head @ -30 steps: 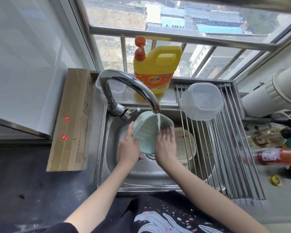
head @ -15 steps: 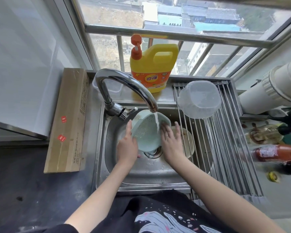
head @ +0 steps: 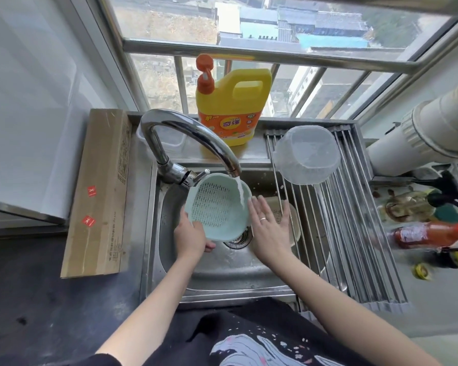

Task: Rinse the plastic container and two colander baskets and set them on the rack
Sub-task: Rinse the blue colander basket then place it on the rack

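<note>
My left hand [head: 189,235] grips the lower left rim of a pale green colander basket [head: 217,207], tilted so its inside faces me under the running faucet [head: 188,143]. Water falls onto its right edge. My right hand [head: 269,229] is beside the basket's right side with fingers straight and spread, holding nothing. A beige colander basket [head: 292,225] lies in the sink behind my right hand, partly under the rack. The clear plastic container [head: 307,154] rests upside down on the metal roll-up rack [head: 354,228] over the sink's right side.
A yellow detergent jug [head: 232,109] stands on the sill behind the sink [head: 222,270]. A long cardboard box [head: 101,194] lies to the left. Sauce bottles [head: 434,233] and a white pipe [head: 428,133] are at the right of the rack.
The green basket has turned so its open inside faces me. My right hand has come off it and spread open at its right side. My left hand slid lower on the rim.
</note>
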Motion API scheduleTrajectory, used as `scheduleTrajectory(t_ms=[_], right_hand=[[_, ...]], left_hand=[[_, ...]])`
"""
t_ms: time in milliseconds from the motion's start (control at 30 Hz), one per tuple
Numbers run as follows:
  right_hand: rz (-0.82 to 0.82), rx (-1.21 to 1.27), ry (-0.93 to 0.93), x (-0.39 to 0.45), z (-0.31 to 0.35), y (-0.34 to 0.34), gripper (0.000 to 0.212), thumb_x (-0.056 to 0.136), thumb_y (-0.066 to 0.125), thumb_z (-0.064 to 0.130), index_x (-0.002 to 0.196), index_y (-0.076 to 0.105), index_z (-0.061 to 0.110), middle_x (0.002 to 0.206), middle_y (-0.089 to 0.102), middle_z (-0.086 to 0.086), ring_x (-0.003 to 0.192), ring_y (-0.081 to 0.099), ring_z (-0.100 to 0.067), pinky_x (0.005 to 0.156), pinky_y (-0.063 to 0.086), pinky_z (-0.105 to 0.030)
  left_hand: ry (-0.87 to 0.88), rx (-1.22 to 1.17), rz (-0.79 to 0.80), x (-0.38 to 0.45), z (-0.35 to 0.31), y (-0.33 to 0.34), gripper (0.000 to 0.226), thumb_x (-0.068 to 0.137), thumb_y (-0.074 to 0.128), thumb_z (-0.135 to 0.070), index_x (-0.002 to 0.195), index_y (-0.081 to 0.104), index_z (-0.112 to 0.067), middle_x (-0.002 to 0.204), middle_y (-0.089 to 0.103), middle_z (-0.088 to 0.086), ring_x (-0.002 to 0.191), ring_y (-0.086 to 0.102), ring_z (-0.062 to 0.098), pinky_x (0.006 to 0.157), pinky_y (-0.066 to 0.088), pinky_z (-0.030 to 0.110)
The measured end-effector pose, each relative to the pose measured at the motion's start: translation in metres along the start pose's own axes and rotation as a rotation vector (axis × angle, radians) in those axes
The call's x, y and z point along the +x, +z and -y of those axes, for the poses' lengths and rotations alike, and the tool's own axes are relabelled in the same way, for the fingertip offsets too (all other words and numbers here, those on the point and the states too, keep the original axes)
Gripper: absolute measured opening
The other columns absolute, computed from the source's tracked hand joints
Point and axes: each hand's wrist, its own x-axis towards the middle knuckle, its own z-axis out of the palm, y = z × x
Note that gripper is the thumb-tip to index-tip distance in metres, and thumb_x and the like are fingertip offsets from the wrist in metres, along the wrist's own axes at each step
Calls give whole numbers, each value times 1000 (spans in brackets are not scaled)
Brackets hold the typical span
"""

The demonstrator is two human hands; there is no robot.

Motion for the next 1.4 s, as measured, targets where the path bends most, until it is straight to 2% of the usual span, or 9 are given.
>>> scheduleTrajectory(t_ms=[167, 300, 600, 733, 967, 1100, 1200, 1300, 1400], right_hand=[[-144, 713, 527, 2, 22, 3, 41, 98, 32, 42, 126, 46, 15, 130, 55, -2, 126, 44, -22, 113, 18, -50], [-116, 497, 493, 6, 21, 2, 40, 97, 32, 50, 95, 56, 18, 100, 58, 2, 104, 48, -20, 93, 26, -40], [-197, 975, 419, 11, -2, -6, 67, 97, 26, 54, 60, 51, 3, 61, 58, -10, 62, 55, -30, 61, 37, -35], [-300, 595, 473, 9, -4, -28, 52, 102, 23, 40, 67, 52, 14, 73, 58, -3, 66, 56, -25, 53, 34, -29], [-610, 73, 3, -4, -31, 1, 25, 77, 52, 19, 99, 45, 10, 106, 47, -8, 89, 44, -26, 75, 34, -37], [-165, -311, -332, -7, -16, -12, 73, 73, 63, 14, 140, 35, 9, 147, 38, -14, 138, 24, -32, 111, 17, -53], [177, -464, -101, -1, 11, -15, 70, 92, 47, 30, 149, 13, 7, 157, 3, -16, 144, -17, -33, 95, -28, -67], [338, -392, 46, 6, 40, -24, 39, 93, 46, 34, 125, 55, 13, 144, 42, -19, 142, 21, -38, 99, -25, -67], [272, -106, -118, 8, 48, -29, 11, 92, 49, 16, 98, 58, 16, 102, 68, -5, 108, 60, -27, 115, 10, -48]], left_hand=[[-120, -108, 75, 4, 1, 2, 35, 93, 29, -1, 125, 39, -9, 106, 60, 18, 32, 58, 15, 31, 46, 24], [-177, -226, 131, 1, -2, 8, 32, 93, 27, 1, 119, 39, -14, 90, 60, 13, 29, 55, 13, 29, 42, 21], [-212, -274, 219, 5, -2, 5, 42, 87, 24, 5, 123, 44, -8, 84, 62, 15, 29, 48, 12, 34, 43, 20], [-152, -249, 201, 2, -9, 4, 38, 87, 24, 4, 116, 41, -11, 87, 61, 11, 29, 50, 14, 33, 43, 21], [-165, -237, 201, -5, -4, 9, 37, 91, 25, 2, 122, 38, -12, 97, 61, 17, 28, 51, 12, 31, 38, 17], [-169, -242, 238, -5, -7, 13, 42, 88, 22, 3, 123, 41, -10, 90, 64, 17, 27, 48, 13, 31, 37, 16], [-73, -163, 217, -10, -19, 15, 38, 90, 26, 0, 123, 41, -13, 101, 63, 17, 35, 59, 19, 32, 43, 20], [-13, -142, 205, -16, -26, 17, 35, 90, 29, -2, 121, 42, -14, 98, 64, 18, 38, 61, 22, 35, 49, 25], [-62, -179, 158, -14, -23, 15, 37, 89, 30, -1, 121, 45, -13, 97, 65, 22, 37, 59, 20, 33, 48, 26]])
